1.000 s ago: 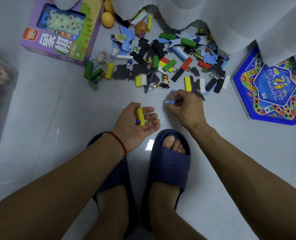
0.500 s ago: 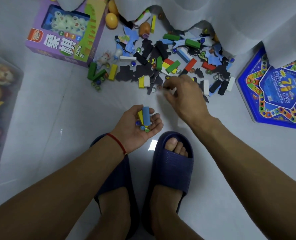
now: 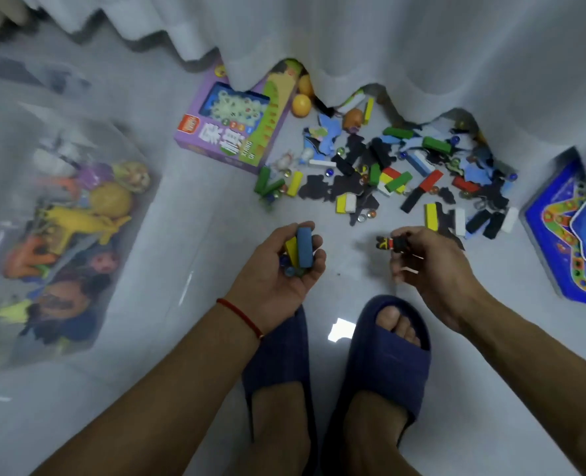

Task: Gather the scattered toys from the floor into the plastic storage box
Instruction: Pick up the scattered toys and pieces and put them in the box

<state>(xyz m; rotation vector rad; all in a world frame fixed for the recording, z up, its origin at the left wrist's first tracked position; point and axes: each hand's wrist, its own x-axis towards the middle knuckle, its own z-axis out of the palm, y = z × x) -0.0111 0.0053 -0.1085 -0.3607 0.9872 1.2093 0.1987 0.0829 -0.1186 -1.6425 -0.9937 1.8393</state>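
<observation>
My left hand (image 3: 281,269), palm up, cups a blue block (image 3: 304,247), a yellow block (image 3: 291,250) and a few marbles. To its right my right hand (image 3: 432,266) pinches a small black and red toy figure (image 3: 393,242) just above the floor. Beyond both hands lies the scattered pile of coloured blocks, dark puzzle pieces and marbles (image 3: 405,176). The clear plastic storage box (image 3: 58,235) stands at the left, holding several plastic toys.
A purple game box (image 3: 230,132) lies behind the pile at the left, two orange balls (image 3: 301,104) beside it. A blue star-shaped game board (image 3: 573,231) lies at the right. White curtains (image 3: 422,46) hang over the pile's far side. My feet wear blue slippers (image 3: 384,359).
My right hand has drawn back from the pile holding the toy figure. The view has swung left, bringing the storage box further into sight. My left hand keeps its blocks and marbles.
</observation>
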